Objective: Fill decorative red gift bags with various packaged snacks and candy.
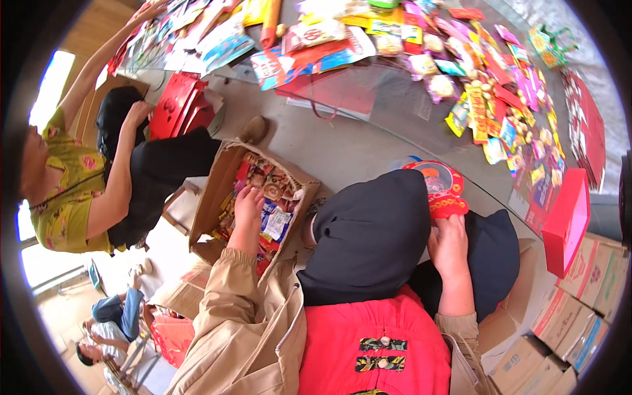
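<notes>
My left hand (249,205) hovers over or touches the packed snacks in an open cardboard box (210,197) beside my left knee. Its fingers are slightly apart, and nothing shows in them. Inside the box are wrapped sweets and biscuits, among them a blue-and-white packet (276,221). My right hand (450,244) grips the lower edge of a red festive bag or box (448,203) between my knees. That red piece has a rounded clear window and gold printing; its far side is partly hidden by my left knee.
A glass table (395,106) bears heaped wrapped candies and nuts (486,108). An open red box (568,222) stands at right, near stacked cartons (568,316). Another person (74,197) sits at left beside red gift bags (180,106); one more person (108,335) sits farther back.
</notes>
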Demonstrator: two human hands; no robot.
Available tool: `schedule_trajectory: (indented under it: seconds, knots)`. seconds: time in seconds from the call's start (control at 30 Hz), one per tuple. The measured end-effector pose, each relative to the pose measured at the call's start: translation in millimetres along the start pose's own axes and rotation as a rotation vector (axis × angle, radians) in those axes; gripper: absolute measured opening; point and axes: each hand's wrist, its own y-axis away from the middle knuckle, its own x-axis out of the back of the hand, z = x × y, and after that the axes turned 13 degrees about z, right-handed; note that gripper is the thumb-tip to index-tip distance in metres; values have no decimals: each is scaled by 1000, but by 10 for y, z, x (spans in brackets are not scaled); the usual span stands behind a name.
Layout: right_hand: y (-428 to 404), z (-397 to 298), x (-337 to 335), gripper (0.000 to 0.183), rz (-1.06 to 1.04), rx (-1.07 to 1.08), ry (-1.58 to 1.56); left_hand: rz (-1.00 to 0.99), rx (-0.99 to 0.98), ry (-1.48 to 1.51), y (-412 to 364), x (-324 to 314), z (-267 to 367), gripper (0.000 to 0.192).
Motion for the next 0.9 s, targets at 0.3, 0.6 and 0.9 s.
schedule_trajectory:
  seconds: [0.3,0.6,0.9]
  knots:
    - [-68,-52,-314,41,-182,-83,52,-31,-586,-570,-1635,617,-745,43]
    - [-182,-196,-349,29,-275,-310,106,-114,-752,-1317,-1554,118,-515,57]
    - [-167,-66,-453,26,-366,-288,136,131,-604,-1197,-1434,-11,-616,40]
